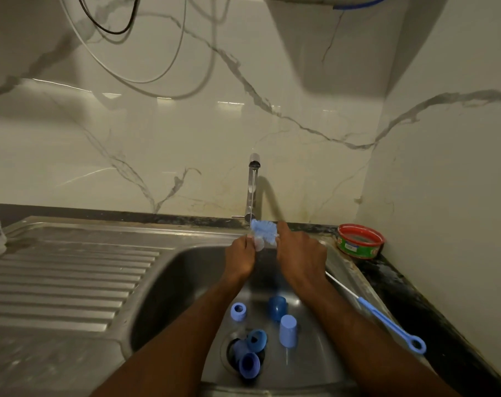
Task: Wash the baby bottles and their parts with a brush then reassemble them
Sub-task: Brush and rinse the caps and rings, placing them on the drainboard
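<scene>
Centre frame, under the tap point(253, 190): left hand point(240, 257) pinched a clear teat point(259, 244), right hand point(299, 257) gripped the bottle brush point(264, 230). Teat likely soft, wet, slippery; hold its rim.

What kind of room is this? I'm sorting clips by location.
Most likely a home kitchen: a stainless steel sink with a ribbed draining board, a chrome tap against a marble-patterned wall, and a red and green tub on the dark counter.

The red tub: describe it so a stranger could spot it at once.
Start at the steel sink, then go to the dark counter at its right, near the corner of the wall. The red tub sits there, round, low and open, the only red thing among blue parts.
</scene>
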`<action>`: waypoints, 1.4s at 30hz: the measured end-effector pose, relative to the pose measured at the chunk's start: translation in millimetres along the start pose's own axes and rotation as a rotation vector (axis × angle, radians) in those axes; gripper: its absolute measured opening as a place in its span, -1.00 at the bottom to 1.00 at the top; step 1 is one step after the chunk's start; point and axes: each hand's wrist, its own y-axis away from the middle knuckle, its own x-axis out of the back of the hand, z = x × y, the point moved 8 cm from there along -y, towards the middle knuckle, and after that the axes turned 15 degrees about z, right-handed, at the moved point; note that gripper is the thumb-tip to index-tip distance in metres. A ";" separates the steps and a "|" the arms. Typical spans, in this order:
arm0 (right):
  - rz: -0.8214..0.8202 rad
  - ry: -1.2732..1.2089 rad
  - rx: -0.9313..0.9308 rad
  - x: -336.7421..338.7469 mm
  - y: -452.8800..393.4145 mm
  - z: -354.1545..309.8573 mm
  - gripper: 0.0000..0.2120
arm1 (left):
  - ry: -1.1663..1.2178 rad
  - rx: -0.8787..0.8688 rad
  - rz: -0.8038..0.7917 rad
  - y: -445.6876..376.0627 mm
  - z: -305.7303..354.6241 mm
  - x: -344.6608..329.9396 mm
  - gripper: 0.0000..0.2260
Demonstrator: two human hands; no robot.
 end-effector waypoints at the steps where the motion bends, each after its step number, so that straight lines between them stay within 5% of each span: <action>1: 0.043 -0.015 0.007 6.4 -0.2 4.0 -0.63 | 0.001 0.008 0.013 -1.0 -0.9 0.9 -0.78; 8: 0.070 -0.097 0.152 8.6 18.3 -15.0 -0.71 | -0.026 0.079 0.031 -7.6 -12.0 4.2 -0.76; 15: 0.019 -0.034 0.012 1.1 -0.9 5.6 -0.61 | -0.012 -0.104 0.031 -0.6 10.1 6.5 -0.80; 18: 0.139 -0.039 0.010 12.9 -2.4 23.0 -0.60 | 0.077 -0.018 0.045 -0.3 6.5 7.3 -0.73; 25: 0.104 -0.121 0.096 7.9 7.6 -4.5 -0.73 | 0.145 0.101 -0.159 10.8 -0.6 -10.7 -0.77; 31: 0.113 -0.076 0.069 15.7 6.6 2.8 -0.66 | 0.069 -0.002 -0.234 8.1 4.0 -9.9 -0.77; 37: -0.086 -0.276 0.016 -0.5 8.8 15.3 -0.74 | 0.402 0.254 0.139 -11.8 -2.0 15.9 -0.82; 42: 0.126 -0.092 -0.012 21.0 7.6 15.3 -0.71 | 0.262 0.371 0.106 -6.5 -25.9 18.5 -0.73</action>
